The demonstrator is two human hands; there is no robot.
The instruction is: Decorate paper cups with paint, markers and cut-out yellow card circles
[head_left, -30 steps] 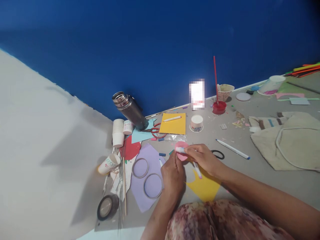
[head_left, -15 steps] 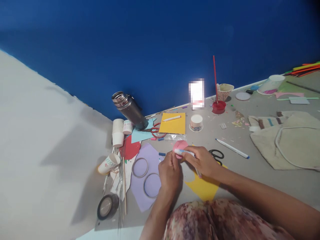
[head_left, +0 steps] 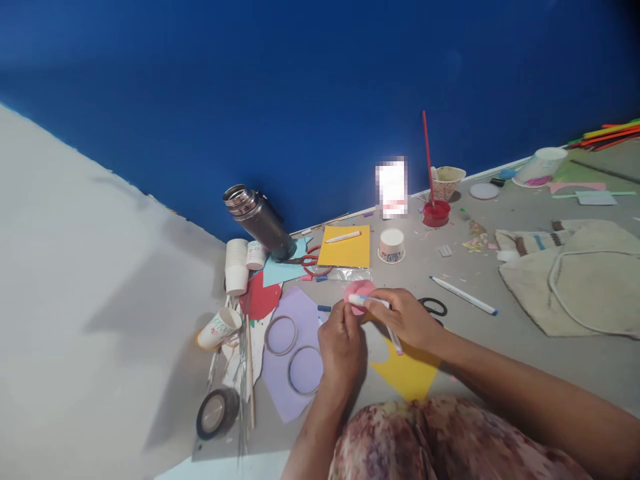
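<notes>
My left hand (head_left: pixel 343 343) is closed, its thumb and finger pinching the lower edge of a round pink paper piece (head_left: pixel 361 288). Across that paper lies a white tube with blue print (head_left: pixel 364 301), gripped in my right hand (head_left: pixel 413 319). A white pen with a pinkish end (head_left: pixel 395 341) pokes out beneath the right hand; how it is held is hidden. Under my right forearm is a cut yellow paper sheet (head_left: pixel 410 373), and black scissor handles (head_left: pixel 434 307) show just past that hand.
To the left, two tape rings (head_left: pixel 281 335) rest on purple paper (head_left: pixel 287 407). A dark metal flask (head_left: pixel 263 223), paper cups (head_left: pixel 237 267) and red-handled scissors (head_left: pixel 315 260) stand or lie beyond. A red pot with a stick (head_left: pixel 436 213), a blue-tipped marker (head_left: pixel 463 295) and a cloth bag (head_left: pixel 535 300) are rightward.
The right hand and white tube have shifted very slightly over the pink paper. Both hands keep their hold; the whole view has moved a little.
</notes>
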